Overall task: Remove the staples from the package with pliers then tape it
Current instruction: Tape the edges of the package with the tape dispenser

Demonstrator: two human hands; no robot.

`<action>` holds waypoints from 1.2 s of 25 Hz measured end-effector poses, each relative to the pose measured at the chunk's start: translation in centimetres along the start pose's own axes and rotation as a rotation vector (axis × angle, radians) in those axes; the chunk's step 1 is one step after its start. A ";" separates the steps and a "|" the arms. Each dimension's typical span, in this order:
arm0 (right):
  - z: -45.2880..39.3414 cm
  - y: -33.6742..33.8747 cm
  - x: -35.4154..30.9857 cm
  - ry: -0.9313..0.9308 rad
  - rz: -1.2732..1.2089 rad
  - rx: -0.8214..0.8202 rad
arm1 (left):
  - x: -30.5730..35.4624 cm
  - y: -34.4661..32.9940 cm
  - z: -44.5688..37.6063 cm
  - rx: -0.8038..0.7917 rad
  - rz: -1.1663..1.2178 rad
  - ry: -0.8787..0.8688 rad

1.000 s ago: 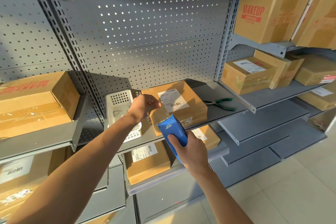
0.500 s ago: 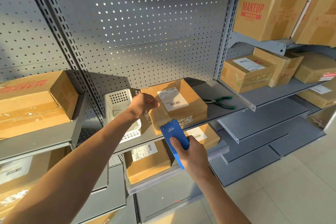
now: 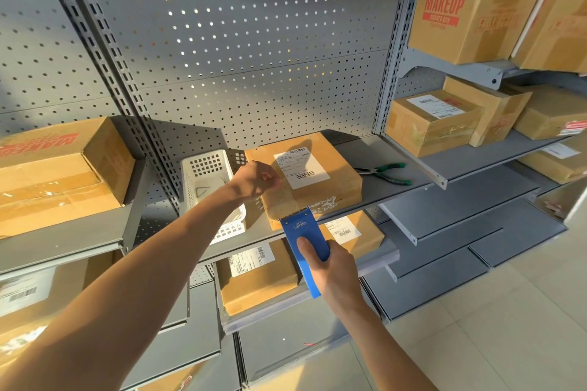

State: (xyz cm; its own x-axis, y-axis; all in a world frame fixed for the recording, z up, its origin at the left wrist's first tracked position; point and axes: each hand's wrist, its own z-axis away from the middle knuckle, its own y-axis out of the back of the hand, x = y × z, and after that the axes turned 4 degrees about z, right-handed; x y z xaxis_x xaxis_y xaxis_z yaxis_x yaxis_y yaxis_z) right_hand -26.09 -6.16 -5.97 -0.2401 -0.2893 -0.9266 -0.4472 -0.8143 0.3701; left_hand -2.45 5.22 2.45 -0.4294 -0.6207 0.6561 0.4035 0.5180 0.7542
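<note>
The brown package (image 3: 341, 189) with a white label lies on the middle grey shelf (image 3: 409, 186). My left hand (image 3: 255, 179) rests with curled fingers on the package's top left edge and seems to pinch the end of clear tape there. My right hand (image 3: 335, 270) grips a blue tape dispenser (image 3: 303, 232). The dispenser's toothed end touches the package's front face near the lower edge. Green-handled pliers (image 3: 386, 173) lie on the shelf just right of the package, and neither hand touches them.
A white plastic basket (image 3: 205, 173) stands left of the package, under my left forearm. More cardboard boxes (image 3: 432, 120) fill the shelves to the right, left and below. Perforated grey panels form the back wall.
My right hand has drawn the blue dispenser down from above the package's top to its front face. My left hand has stayed at the top left edge.
</note>
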 end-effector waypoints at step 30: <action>0.3 -0.5 0.3 -0.064 -0.041 -0.010 | -0.6 -1.1 -0.1 -0.047 -0.037 0.128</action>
State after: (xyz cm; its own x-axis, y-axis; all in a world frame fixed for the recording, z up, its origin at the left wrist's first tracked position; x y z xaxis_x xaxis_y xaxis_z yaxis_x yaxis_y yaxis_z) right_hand -26.15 -5.68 -6.42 -0.2771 -0.2233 -0.9345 -0.4489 -0.8299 0.3314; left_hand -2.50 4.95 1.20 -0.3392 -0.7103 0.6167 0.4285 0.4670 0.7735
